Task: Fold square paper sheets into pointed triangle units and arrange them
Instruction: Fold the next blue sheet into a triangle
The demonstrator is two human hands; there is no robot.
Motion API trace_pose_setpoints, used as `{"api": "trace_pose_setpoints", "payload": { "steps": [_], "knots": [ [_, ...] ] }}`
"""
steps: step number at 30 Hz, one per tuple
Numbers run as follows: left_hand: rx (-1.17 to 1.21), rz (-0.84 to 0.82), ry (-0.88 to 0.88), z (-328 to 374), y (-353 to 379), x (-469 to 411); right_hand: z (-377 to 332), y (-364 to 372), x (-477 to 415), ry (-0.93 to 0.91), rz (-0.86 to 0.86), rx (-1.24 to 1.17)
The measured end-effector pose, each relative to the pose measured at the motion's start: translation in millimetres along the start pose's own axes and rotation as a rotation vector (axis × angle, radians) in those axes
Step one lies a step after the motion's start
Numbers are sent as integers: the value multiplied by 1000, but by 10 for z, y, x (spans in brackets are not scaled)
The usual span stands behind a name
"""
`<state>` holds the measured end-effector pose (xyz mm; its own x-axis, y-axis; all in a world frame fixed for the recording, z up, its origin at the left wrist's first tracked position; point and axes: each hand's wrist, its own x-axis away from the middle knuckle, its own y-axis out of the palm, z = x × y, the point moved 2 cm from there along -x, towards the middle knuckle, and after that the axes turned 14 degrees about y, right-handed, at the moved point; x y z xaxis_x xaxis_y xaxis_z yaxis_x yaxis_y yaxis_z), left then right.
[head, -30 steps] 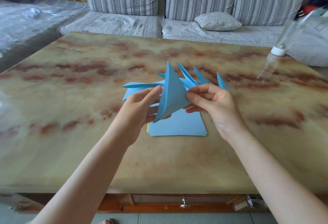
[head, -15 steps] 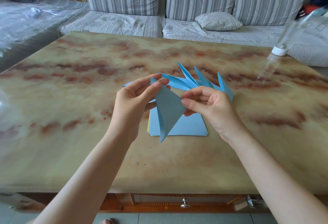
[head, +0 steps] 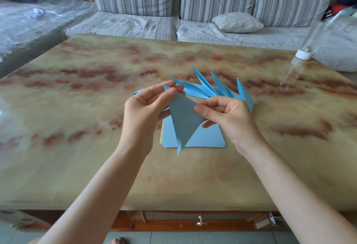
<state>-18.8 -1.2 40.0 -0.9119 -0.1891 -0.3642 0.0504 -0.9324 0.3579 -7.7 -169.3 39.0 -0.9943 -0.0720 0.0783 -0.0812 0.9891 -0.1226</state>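
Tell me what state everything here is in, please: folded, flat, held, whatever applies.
Triangle piece: folded, held above the table, point down.
Left hand: pinches its top corner.
Right hand: pinches its right corner.
Paper stack: flat, unfolded, on the table.
Finished pieces: folded, fanned out behind the stack.
Bottle: capped.

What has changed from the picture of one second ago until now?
The triangle was turned over: its long point, up and away a second ago, now hangs down toward the person. The left hand moved its pinch to the top corner; the right hand keeps the right corner. The sheet stack and the folded units behind stayed in place.
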Motion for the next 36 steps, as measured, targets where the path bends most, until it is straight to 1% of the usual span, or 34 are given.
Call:
{"api": "trace_pose_setpoints", "payload": {
  "steps": [13,26,28,33,36],
  "knots": [
    [-26,-6,13,12,3,13,2,-2,-2,1,20,8],
    [-3,37,16,-2,19,26,-5,1,4,3,27,18],
    [11,64,29,-7,34,38,4,8,11,20,30,-13],
    [73,140,63,-6,44,58,40,50,26,151,-42,-215],
    [99,168,44,-14,42,66,29,56,19,137,-7,-269]
  ]
}}
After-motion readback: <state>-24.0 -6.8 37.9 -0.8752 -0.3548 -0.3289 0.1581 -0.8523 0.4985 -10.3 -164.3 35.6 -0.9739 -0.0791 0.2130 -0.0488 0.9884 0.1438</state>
